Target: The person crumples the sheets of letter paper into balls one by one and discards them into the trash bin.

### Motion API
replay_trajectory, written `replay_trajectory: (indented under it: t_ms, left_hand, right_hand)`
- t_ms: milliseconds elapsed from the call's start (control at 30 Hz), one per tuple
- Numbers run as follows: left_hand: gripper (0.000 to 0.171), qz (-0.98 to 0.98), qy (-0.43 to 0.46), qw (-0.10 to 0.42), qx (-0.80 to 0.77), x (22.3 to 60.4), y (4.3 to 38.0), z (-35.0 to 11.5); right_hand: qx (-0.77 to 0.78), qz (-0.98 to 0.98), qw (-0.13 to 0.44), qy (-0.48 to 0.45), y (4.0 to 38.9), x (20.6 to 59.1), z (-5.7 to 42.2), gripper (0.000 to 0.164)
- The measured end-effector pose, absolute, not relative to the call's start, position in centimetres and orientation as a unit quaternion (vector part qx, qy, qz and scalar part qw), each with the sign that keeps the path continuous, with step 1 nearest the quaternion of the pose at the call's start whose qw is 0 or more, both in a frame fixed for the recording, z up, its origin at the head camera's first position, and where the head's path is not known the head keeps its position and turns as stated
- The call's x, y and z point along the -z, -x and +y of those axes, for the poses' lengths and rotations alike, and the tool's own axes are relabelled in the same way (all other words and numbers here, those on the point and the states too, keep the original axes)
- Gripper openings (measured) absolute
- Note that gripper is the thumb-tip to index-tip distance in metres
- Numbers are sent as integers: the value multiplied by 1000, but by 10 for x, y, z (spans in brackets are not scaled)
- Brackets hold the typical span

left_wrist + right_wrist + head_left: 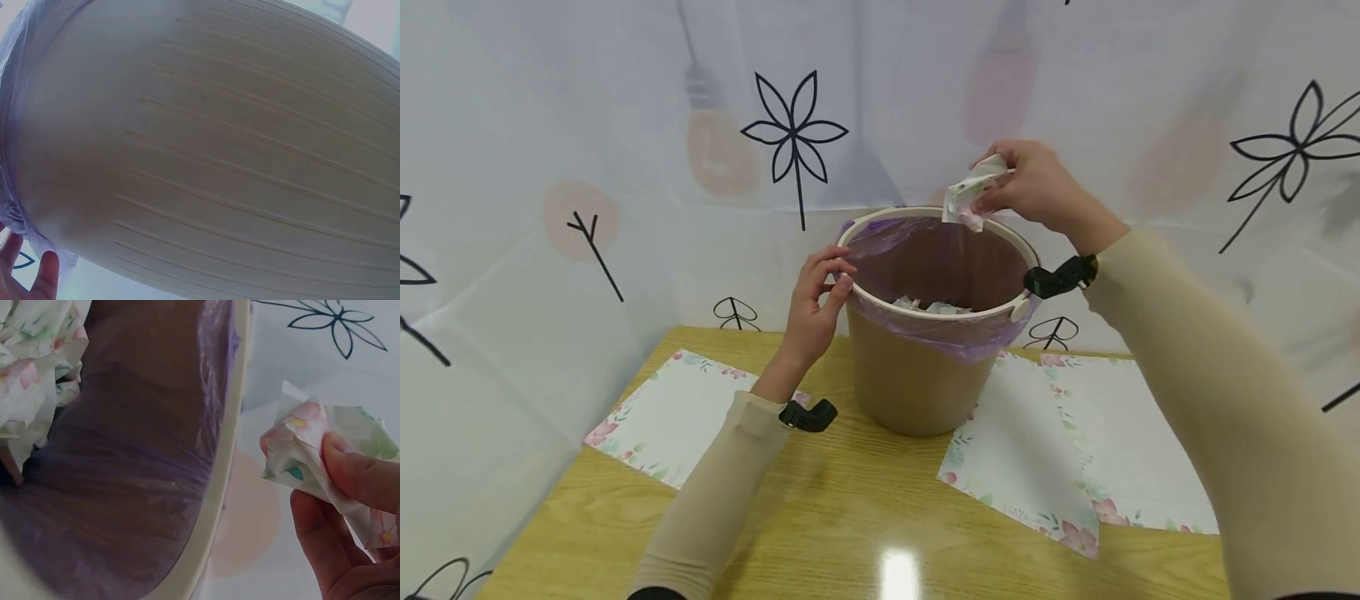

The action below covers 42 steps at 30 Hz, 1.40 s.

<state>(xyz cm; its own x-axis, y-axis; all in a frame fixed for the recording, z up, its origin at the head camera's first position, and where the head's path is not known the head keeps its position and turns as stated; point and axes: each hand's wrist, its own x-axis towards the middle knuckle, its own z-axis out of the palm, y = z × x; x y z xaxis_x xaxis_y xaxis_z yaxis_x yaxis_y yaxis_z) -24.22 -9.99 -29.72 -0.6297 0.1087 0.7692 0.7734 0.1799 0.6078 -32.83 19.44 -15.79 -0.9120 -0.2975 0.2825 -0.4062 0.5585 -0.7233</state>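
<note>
A round brown wastebasket [910,392] with a cream rim [880,296] stands upright on the wooden table. A thin purple bag [973,343] lines it and folds over the rim. My left hand [815,300] touches the rim's left side with relaxed fingers; the left wrist view catches only its fingertips beside the bag. Above the far right rim, my right hand [1033,187] pinches a crumpled piece of floral paper [973,193] between thumb and fingers. In the right wrist view, crumpled floral paper [28,387] lies inside the wastebasket.
One flat floral-bordered sheet [688,412] lies left of the wastebasket, partly behind the left forearm. Two more sheets, one nearer [1015,458] and one farther right [1142,442], overlap on the right. A patterned white cloth [647,125] hangs close behind the table.
</note>
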Motion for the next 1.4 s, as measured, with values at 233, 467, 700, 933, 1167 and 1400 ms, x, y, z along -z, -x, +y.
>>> replay_trajectory:
  t_ms: [233,467,700,933,1167,1400]
  left_hand:
    - [14,-704,317,302,560,299,245,-103]
    - [15,-706,318,299,557,300,247,-103]
    - [16,-706,315,296,560,300,246,-102]
    - [17,-704,313,297,564,300,246,-103]
    - [16,-707,313,298,560,300,246,-103]
    - [16,-708,313,298,558,300,245,-104]
  right_hand:
    - [-385,-898,10,-211,352,157,165,38]
    - [-300,-916,-28,-267,365,174,150,36]
    - [-145,-936,-44,-318,371,191,149,31]
    - [-313,-880,-207,-291,369,202,155,33]
    - [-345,-861,-269,-259,369,206,156,47]
    - [-333,-852,-321,-243,366,201,154,54]
